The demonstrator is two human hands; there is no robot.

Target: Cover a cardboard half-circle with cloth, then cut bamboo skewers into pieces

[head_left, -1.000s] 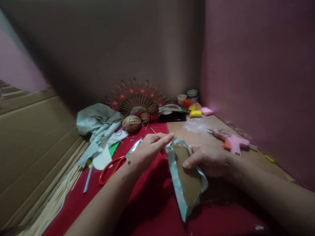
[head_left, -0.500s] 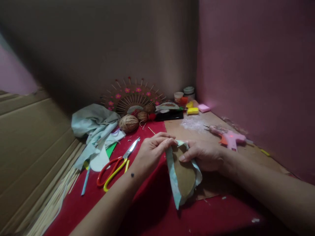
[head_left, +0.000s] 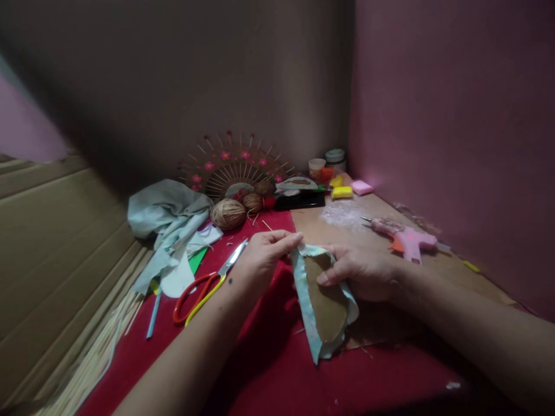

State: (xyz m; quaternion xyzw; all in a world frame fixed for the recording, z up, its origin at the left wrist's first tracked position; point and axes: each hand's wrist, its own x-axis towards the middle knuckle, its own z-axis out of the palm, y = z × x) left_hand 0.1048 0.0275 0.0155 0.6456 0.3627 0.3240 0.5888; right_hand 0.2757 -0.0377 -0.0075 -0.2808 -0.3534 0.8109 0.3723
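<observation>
Cardboard piece [head_left: 332, 315] held over tabletop [head_left: 269, 370], gripped by right hand [head_left: 359, 273], thumb flat on top, apparently for steadiness. Cloth edging [head_left: 307, 309] pinched closed-fingered at piece's far end by left hand [head_left: 264, 254]. Left of piece: scissors [head_left: 222, 275]; beyond, rightward: glue gun [head_left: 410, 238], seemingly placed handy.

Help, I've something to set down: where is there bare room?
Red surface lies mostly bare between the left forearm and the brown piece edged in pale-blue fabric. A smaller patch of brown board shows between that piece and crinkled clear plastic. Crowded: the back, by a tan twine ball and flowered brown fan; the left, by crumpled pale-blue cloth.
</observation>
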